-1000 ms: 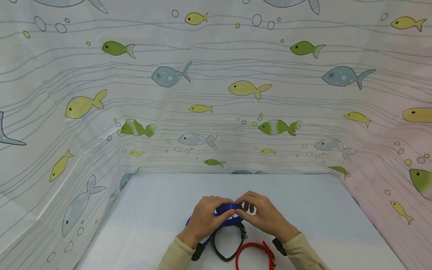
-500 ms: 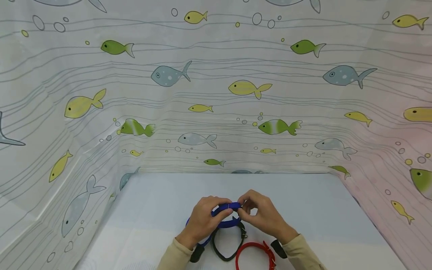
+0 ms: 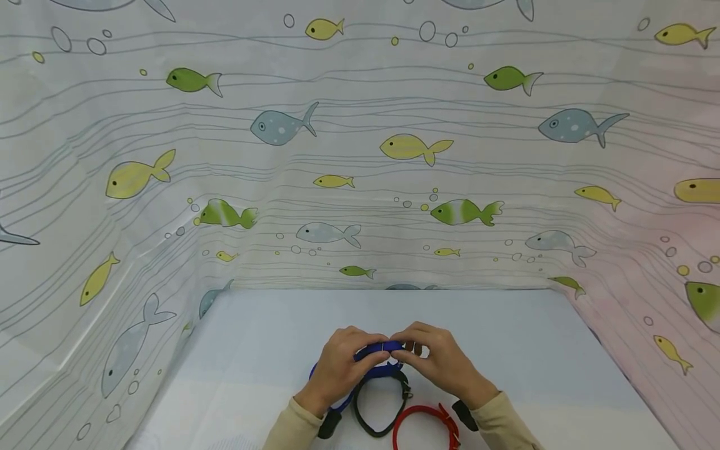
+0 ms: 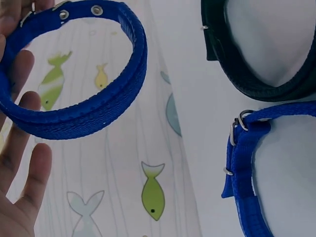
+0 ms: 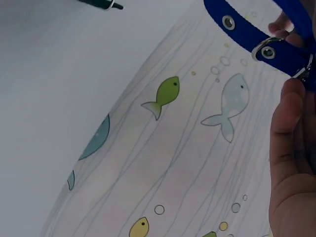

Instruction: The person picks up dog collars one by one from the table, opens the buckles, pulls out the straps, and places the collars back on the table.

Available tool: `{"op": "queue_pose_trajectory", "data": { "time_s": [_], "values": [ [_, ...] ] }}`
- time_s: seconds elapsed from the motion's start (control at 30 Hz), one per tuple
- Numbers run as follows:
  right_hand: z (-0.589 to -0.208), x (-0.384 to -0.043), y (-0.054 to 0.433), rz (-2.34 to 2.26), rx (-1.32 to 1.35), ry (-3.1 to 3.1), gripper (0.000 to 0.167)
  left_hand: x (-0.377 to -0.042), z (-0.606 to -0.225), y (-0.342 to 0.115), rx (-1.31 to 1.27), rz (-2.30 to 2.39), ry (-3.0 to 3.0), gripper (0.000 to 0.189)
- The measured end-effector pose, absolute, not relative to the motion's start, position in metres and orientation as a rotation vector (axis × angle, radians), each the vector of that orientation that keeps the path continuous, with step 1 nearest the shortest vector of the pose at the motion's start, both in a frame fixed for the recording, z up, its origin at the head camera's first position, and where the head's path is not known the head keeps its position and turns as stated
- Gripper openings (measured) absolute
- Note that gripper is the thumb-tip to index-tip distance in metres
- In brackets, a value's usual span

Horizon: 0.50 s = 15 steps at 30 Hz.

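A blue collar with metal eyelets and a buckle is held up between both hands, its strap bent into a loop. My left hand pinches the strap with thumb and fingers from the left. From the other side, my right hand pinches it near the buckle, thumb underneath. Eyelets and a D-ring on the blue collar show in the right wrist view; its buckle is partly hidden by the fingers. In the left wrist view the collar hangs as a wide ring.
Below the hands lie a dark collar and a red collar on the white table. A second blue collar lies beside the dark one, mostly behind my left hand in the head view. Fish-patterned sheeting surrounds the table.
My right hand moved slightly right along the strap, then back left towards the left hand. The left hand stays nearly in place, gripping the blue collar throughout. The collars on the table stay put.
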State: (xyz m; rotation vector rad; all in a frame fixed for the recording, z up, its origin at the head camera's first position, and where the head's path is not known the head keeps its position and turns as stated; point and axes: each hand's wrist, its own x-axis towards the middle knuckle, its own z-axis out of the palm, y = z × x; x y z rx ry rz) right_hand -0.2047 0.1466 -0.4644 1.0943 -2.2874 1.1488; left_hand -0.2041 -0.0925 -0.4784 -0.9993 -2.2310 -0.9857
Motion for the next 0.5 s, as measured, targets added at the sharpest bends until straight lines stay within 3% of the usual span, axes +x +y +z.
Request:
{"op": "queue_pose_trajectory", "data": {
  "time_s": [0.5],
  "values": [
    [-0.4702,-0.2039,0.1437,1.51,0.976,-2.238,0.021,-0.2038,-0.4759,-0.0984,-0.93,-1.104,-2.202,0.024]
  ]
}}
